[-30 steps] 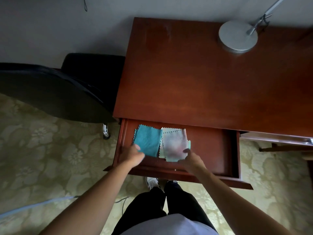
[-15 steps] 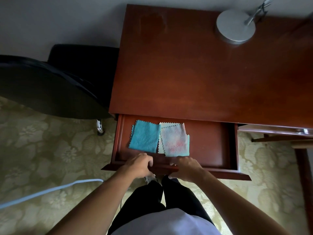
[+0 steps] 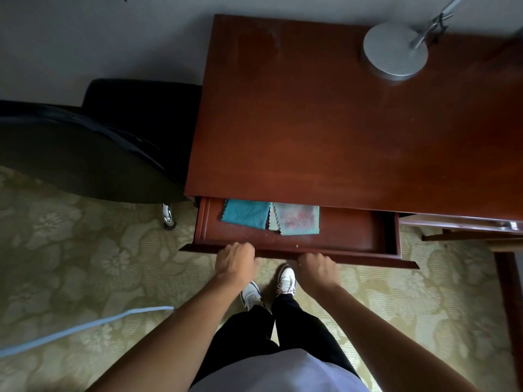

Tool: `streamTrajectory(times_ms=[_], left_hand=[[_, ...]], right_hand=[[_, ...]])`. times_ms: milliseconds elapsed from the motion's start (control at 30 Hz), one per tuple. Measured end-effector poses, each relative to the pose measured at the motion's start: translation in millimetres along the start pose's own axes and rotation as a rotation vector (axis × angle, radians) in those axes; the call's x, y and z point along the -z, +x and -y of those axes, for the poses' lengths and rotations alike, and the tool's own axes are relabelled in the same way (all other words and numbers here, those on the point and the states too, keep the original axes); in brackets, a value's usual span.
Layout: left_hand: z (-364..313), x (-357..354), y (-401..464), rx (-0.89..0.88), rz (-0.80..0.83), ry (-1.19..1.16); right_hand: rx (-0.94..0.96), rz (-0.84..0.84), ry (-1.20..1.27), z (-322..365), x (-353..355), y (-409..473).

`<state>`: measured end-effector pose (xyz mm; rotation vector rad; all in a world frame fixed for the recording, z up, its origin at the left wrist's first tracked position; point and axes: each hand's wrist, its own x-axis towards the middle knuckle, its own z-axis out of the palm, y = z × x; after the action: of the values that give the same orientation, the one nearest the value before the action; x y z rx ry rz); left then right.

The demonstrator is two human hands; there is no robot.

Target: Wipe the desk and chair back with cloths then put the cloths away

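A teal cloth (image 3: 245,214) and a pale cloth with a pink stain (image 3: 297,219) lie flat side by side in the left part of the desk drawer (image 3: 351,236), which stands partly open under the reddish wooden desk (image 3: 339,123). The cloths' far edges are hidden under the desk top. My left hand (image 3: 236,260) and my right hand (image 3: 317,268) are both curled on the drawer's front edge (image 3: 368,260). The black chair back (image 3: 85,154) stands left of the desk.
A silver lamp base (image 3: 394,50) sits at the desk's far right. A chair caster (image 3: 167,217) is beside the drawer's left corner. A pale blue cable (image 3: 85,326) runs over the patterned carpet at the left. My shoes (image 3: 268,284) are below the drawer.
My hands left the cloths and took hold of the drawer's front edge. The drawer has slid inward, so less of the cloths shows.
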<state>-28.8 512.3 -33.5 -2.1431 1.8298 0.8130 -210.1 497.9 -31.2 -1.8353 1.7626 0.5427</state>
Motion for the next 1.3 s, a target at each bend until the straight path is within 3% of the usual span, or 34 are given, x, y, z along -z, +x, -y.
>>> streamTrajectory(times_ms=[133,333,433,533,900,1300], left_hand=[[-8.8,2.0,7.7,0.294,-0.015,-0.406],[-27.7,6.1,18.9,0.721,0.037,-1.344],[-36.3,7.2,16.3,0.773,0.122,-1.775],[-44.5,6.7,16.4,0.775,0.135,-2.037],[-46.3,37.7,53.5,0.657,0.181,-2.005],[-48.5,51.5,69.8,0.598,0.265,-1.829]], right_hand=[[-0.214,0.147,0.427,8.4,11.3,10.8],[-0.375,0.253,1.279,12.6,16.7,25.4],[-0.422,0.266,1.473,15.1,20.0,28.6],[-0.457,0.296,1.618,16.5,23.7,32.3],[-0.439,0.336,1.788,20.9,54.4,69.2],[-0.397,0.289,1.618,26.0,66.6,82.7]])
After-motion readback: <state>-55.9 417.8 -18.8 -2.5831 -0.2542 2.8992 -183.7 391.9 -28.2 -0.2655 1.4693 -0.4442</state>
